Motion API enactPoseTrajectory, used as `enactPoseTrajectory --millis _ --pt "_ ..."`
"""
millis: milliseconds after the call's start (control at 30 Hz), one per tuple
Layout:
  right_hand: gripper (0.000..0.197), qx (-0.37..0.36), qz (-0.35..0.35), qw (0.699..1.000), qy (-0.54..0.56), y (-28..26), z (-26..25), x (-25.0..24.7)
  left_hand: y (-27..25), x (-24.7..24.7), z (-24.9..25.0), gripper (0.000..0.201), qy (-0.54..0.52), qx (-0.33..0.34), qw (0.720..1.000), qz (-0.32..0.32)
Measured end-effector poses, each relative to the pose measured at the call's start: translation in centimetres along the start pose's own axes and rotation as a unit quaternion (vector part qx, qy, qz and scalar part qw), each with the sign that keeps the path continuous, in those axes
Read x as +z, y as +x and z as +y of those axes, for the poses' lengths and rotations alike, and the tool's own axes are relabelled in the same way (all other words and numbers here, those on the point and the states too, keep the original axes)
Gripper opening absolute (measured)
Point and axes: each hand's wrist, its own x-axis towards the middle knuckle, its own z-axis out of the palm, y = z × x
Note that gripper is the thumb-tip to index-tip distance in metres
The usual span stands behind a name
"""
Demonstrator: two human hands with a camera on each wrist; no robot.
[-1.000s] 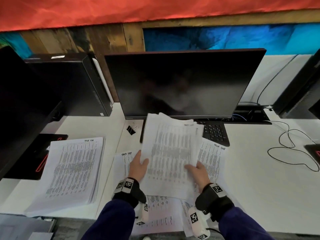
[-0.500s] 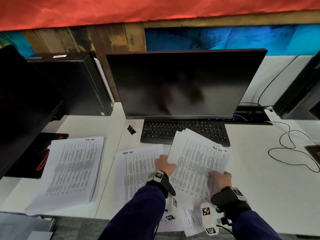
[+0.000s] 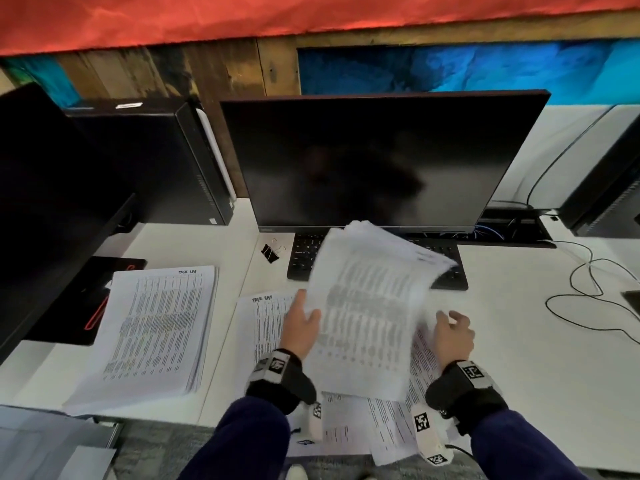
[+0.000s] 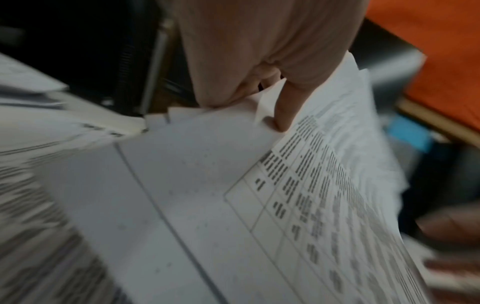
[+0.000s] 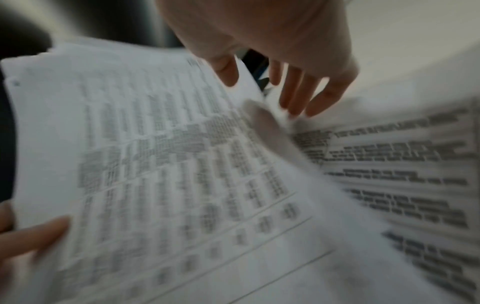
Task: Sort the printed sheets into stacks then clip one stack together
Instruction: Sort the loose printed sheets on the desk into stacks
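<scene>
- No real containers here, everything just sits on the white desk (image 3: 519,341). What it carries: a thick stack of printed sheets (image 3: 156,334) on the left, a thinner pile (image 3: 263,327) in the middle with loose pages (image 3: 391,424) spilling over the near edge, a black binder clip (image 3: 270,252) lying by itself just left of the keyboard (image 3: 304,258), and a dark monitor (image 3: 374,164) behind that.
- The held bundle of sheets (image 3: 367,317) is up off the desk in front of the monitor, over the middle pile. Long axis runs away from the person, far end leaning right and curling over the keyboard, near end hanging above the loose pages.
- Left hand (image 3: 301,327) has the bundle by its left edge. In the left wrist view the thumb (image 4: 283,115) presses on the printed face and the other fingers (image 4: 221,90) are curled under, so it's a pinch on the paper.
- Right hand (image 3: 453,334) is just beside the bundle's right edge with its fingers (image 5: 298,96) straight and slightly spread, tips down by the fluttering page corners. Can't tell if they actually touch paper.
- The bundle is motion-blurred, so its table text is unreadable; both wrist views are smeared too. It hides most of the keyboard and part of the middle pile. A tower PC (image 3: 156,161) and a cable (image 3: 588,289) sit off to the sides.
</scene>
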Motion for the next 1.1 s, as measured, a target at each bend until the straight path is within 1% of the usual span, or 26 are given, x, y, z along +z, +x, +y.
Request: enactPoseTrajectory --millis 67,100,167,233,267,333,400,467,533,567,600,633,700,767,833,867,967,1000,1033,1067,1100 --pt "0.032 -0.043 -0.039 0.998 -0.002 -0.9 -0.6 0.7 -0.2 -2.5 -1.9 0.059 -0.005 -0.059 0.997 0.046" --pt "0.03 -0.049 -0.062 0.997 -0.002 -1.2 -0.4 1.4 -0.1 -3.6 -3.1 0.058 -0.001 -0.082 0.994 0.067" --pt "0.026 -0.042 -0.135 0.99 0.004 -2.2 -0.1 2.9 -0.2 -5.3 -5.3 0.056 0.039 -0.149 0.983 0.099" --pt "0.022 -0.033 -0.212 0.977 -0.01 -3.5 -0.1 4.4 -0.3 -6.0 -6.8 0.056 0.121 -0.235 0.959 0.104" --pt "0.023 -0.028 -0.24 0.97 -0.028 -4.1 0.0 5.2 -0.4 -6.1 -7.3 0.057 0.146 -0.268 0.947 0.102" --pt "0.025 -0.018 -0.268 0.961 -0.058 -5.2 -0.1 6.8 -0.7 -5.7 -8.0 0.058 0.158 -0.308 0.933 0.094" --pt "0.042 0.012 -0.267 0.96 -0.085 -5.9 -0.1 8.3 -0.6 -5.3 -8.6 0.059 0.138 -0.316 0.932 0.106" --pt "0.059 0.045 -0.277 0.954 -0.102 -6.4 0.1 9.4 -0.2 -5.1 -9.1 0.06 0.09 -0.318 0.935 0.13" --pt "0.077 0.086 -0.314 0.943 -0.066 -6.9 0.0 10.1 0.0 -5.1 -9.1 0.06 0.043 -0.322 0.933 0.152" --pt "0.082 0.099 -0.335 0.935 -0.054 -7.7 -0.4 10.1 0.0 -5.2 -9.3 0.06 0.018 -0.322 0.933 0.16" --pt "0.08 0.101 -0.351 0.929 -0.057 -8.2 -0.7 10.1 0.0 -5.2 -9.4 0.059 0.001 -0.321 0.933 0.161" --pt "0.072 0.089 -0.364 0.924 -0.079 -8.6 -0.7 10.2 -0.1 -5.2 -9.4 0.058 -0.013 -0.319 0.935 0.156" --pt "0.051 0.046 -0.382 0.917 -0.109 -9.1 -1.0 10.3 0.0 -5.3 -10.0 0.057 -0.024 -0.314 0.938 0.149" --pt "0.041 -0.001 -0.398 0.912 -0.097 -9.4 -1.4 10.0 0.0 -5.6 -10.1 0.054 -0.001 -0.309 0.939 0.149" --pt "0.033 -0.035 -0.401 0.913 -0.067 -8.9 -1.9 9.4 0.1 -5.9 -9.7 0.05 0.027 -0.309 0.936 0.166" --pt "0.03 -0.04 -0.389 0.919 -0.053 -8.4 -2.4 8.8 0.1 -5.9 -9.6 0.049 0.035 -0.305 0.936 0.174" --pt "0.027 -0.024 -0.325 0.945 -0.029 -5.1 -2.8 6.1 0.3 -5.0 -9.1 0.049 0.061 -0.288 0.94 0.171" --pt "0.032 -0.015 -0.298 0.954 -0.038 -3.8 -2.4 5.0 0.3 -4.7 -9.0 0.051 0.073 -0.287 0.941 0.162" --pt "0.044 -0.007 -0.267 0.962 -0.056 -2.1 -1.4 4.2 0.3 -4.3 -8.9 0.054 0.089 -0.291 0.941 0.149" --pt "0.056 0.002 -0.232 0.968 -0.099 -0.9 -0.7 3.2 0.3 -4.1 -8.8 0.056 0.105 -0.298 0.939 0.137" --pt "0.062 0.007 -0.201 0.966 -0.162 -0.3 -0.2 2.2 0.4 -3.9 -8.6 0.058 0.122 -0.306 0.936 0.126"
